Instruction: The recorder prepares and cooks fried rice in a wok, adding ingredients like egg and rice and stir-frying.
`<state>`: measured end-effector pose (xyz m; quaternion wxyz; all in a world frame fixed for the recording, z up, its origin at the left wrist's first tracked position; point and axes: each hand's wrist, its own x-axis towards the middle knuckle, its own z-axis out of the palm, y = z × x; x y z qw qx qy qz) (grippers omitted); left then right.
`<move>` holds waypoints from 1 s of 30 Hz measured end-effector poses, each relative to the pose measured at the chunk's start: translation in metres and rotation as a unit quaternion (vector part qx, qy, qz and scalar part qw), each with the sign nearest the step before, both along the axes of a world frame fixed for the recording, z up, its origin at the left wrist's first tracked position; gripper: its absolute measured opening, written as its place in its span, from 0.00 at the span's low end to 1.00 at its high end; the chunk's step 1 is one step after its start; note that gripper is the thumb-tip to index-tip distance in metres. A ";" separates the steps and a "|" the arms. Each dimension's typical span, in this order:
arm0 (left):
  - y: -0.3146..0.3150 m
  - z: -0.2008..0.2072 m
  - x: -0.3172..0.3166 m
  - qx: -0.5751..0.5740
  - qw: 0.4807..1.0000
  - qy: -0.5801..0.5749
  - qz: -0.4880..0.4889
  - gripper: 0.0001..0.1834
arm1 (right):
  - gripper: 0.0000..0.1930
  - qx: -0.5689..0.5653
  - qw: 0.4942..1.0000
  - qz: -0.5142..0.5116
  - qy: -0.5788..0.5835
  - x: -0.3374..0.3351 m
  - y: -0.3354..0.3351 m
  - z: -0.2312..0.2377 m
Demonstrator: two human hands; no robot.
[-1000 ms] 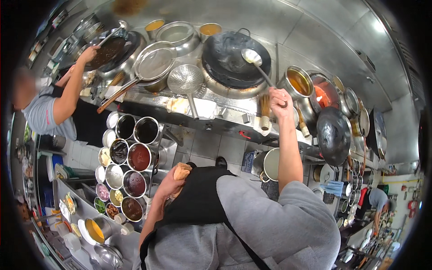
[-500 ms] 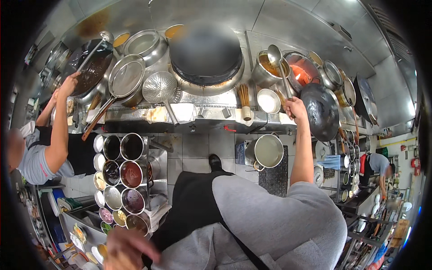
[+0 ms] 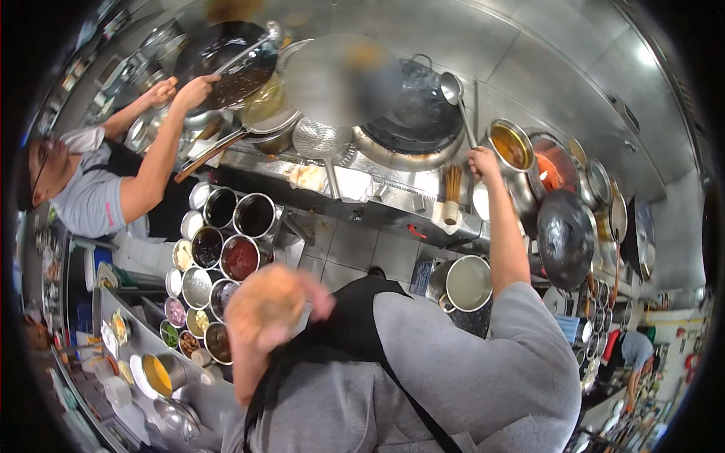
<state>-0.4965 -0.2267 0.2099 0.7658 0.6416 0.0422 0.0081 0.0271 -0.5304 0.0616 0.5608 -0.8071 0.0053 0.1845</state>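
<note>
My right hand grips the handle of a long metal ladle. The ladle's bowl is held up at the right side of a dark wok on the stove. Over the apron, beside the sauce tubs, is my left hand. It is smeared by motion, so its fingers and anything in them cannot be made out. A bamboo brush stands on the stove's front ledge, left of my right hand. Right of that hand is a metal pot of amber liquid. A grey blurred patch covers part of the view left of the wok.
A perforated skimmer lies on the stove's edge. Metal tubs of sauces stand lower left. A pot of pale liquid is below the ledge. On the left, a co-worker holds a ladle in another wok. An upturned wok sits right.
The view has shifted, with the stove now slanting down to the right. My right hand has carried the ladle from the pots to the wok. My left hand has risen from the lower edge.
</note>
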 end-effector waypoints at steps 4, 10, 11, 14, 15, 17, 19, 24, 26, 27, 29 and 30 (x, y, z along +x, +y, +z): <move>-0.011 -0.072 0.073 0.009 0.972 -0.088 -0.215 0.28 | 0.09 -0.047 0.994 0.090 -0.032 0.001 0.047 -0.045; -0.035 -0.066 0.053 0.036 0.998 0.030 -0.044 0.30 | 0.17 0.404 0.816 0.120 0.396 -0.011 0.082 -0.033; -0.042 -0.065 0.050 0.116 0.992 0.033 0.029 0.29 | 0.14 0.435 0.805 0.126 0.384 -0.017 0.085 -0.023; -0.051 -0.060 0.049 0.150 0.982 0.085 0.074 0.28 | 0.06 0.625 0.559 0.111 0.533 -0.020 0.083 -0.005; -0.054 -0.066 0.047 0.162 0.982 0.074 0.068 0.27 | 0.05 0.646 0.554 0.100 0.515 -0.018 0.081 -0.008; -0.055 -0.037 0.053 0.238 0.962 0.102 0.080 0.28 | 0.04 0.665 0.524 0.105 0.523 -0.023 0.078 -0.005; -0.049 -0.035 0.064 0.242 0.960 0.099 0.098 0.27 | 0.01 0.684 0.519 0.089 0.504 -0.035 0.075 0.002; -0.032 -0.037 0.108 0.249 0.967 0.049 -0.022 0.26 | 0.07 0.712 0.517 0.082 0.468 -0.065 0.049 0.018; -0.016 -0.071 0.117 0.188 0.981 0.026 0.030 0.28 | 0.10 0.726 0.533 0.060 0.431 -0.075 0.027 0.028; -0.001 -0.088 0.121 0.171 0.983 0.052 0.049 0.30 | 0.11 0.718 0.561 0.068 0.406 -0.078 0.019 0.036; 0.029 -0.144 0.128 0.238 0.962 0.101 0.089 0.35 | 0.15 0.710 0.607 0.083 0.347 -0.091 -0.010 0.046; 0.046 -0.162 0.134 0.276 0.943 0.175 0.064 0.40 | 0.16 0.689 0.648 0.052 0.321 -0.091 -0.032 0.047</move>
